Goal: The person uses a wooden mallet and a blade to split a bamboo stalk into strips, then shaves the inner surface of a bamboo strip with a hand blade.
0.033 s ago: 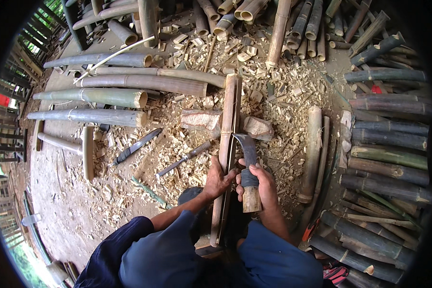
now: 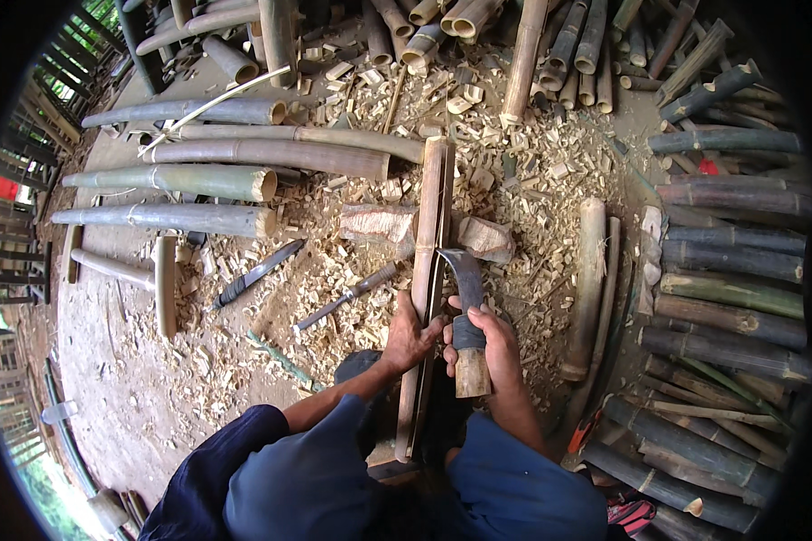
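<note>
A long bamboo piece (image 2: pixel 431 198), with a lengthwise gap along it, runs from between my legs out over a rough wooden block (image 2: pixel 375 224). My left hand (image 2: pixel 410 338) is wrapped round the bamboo from its left side, the thumb lying toward the right. In my right hand (image 2: pixel 489 347) is a hooked knife (image 2: pixel 465 279); the fingers close round its handle at the dark binding, and the pale wooden butt sticks out below. The curved tip touches or nearly touches the bamboo's right edge. Part of the left fingers is hidden behind the bamboo.
Wood chips cover the ground. Left of the block lie a dark-handled knife (image 2: pixel 257 274) and a wooden-handled chisel-like tool (image 2: pixel 352 295). Several bamboo poles (image 2: pixel 189 183) lie at the left, and a large stack of bamboo (image 2: pixel 731 270) stands at the right. A single pole (image 2: pixel 585 288) lies right of my hands.
</note>
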`<move>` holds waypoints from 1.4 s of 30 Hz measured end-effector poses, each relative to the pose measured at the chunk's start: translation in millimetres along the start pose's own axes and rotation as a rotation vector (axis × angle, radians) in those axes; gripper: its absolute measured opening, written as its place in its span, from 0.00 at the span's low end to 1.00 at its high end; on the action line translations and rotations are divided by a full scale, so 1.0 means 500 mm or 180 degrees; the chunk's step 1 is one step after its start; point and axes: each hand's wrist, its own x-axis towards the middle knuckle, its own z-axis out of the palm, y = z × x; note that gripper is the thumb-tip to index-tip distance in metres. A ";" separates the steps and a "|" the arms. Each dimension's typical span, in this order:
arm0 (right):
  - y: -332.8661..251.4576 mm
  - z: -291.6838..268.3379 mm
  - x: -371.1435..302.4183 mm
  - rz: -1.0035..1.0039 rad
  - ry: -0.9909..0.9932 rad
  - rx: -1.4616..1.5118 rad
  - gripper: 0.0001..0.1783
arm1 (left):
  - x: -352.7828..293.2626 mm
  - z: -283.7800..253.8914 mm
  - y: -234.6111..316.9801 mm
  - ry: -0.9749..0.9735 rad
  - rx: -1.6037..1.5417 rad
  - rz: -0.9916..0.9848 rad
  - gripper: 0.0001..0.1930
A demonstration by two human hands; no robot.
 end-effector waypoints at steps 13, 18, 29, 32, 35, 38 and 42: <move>-0.051 -0.016 0.186 -0.0725 -0.0009 -0.1147 0.25 | -0.001 0.003 0.018 -0.0085 -0.0143 0.0024 0.30; -0.106 0.005 0.233 -0.0628 -0.0071 -0.1374 0.25 | 0.001 0.001 -0.010 -0.0097 0.0001 -0.0112 0.34; -0.233 0.040 0.280 -0.0311 -0.0200 -0.1417 0.21 | -0.001 -0.007 0.023 -0.0157 -0.0228 -0.0291 0.34; -0.188 0.051 0.190 -0.0571 0.0011 -0.1234 0.17 | 0.001 -0.007 0.020 -0.0195 -0.0685 -0.0270 0.37; -0.118 0.041 0.076 -0.0876 -0.0065 -0.1646 0.20 | 0.025 -0.015 -0.017 -0.0578 -0.1813 -0.0392 0.43; -0.040 -0.001 0.012 -0.0791 0.0328 -0.2727 0.27 | 0.033 0.001 -0.035 -0.0511 -0.1610 -0.0306 0.41; 0.009 -0.039 -0.018 -0.0957 0.0527 -0.3675 0.29 | 0.024 0.015 -0.036 -0.0130 -0.0892 -0.0248 0.37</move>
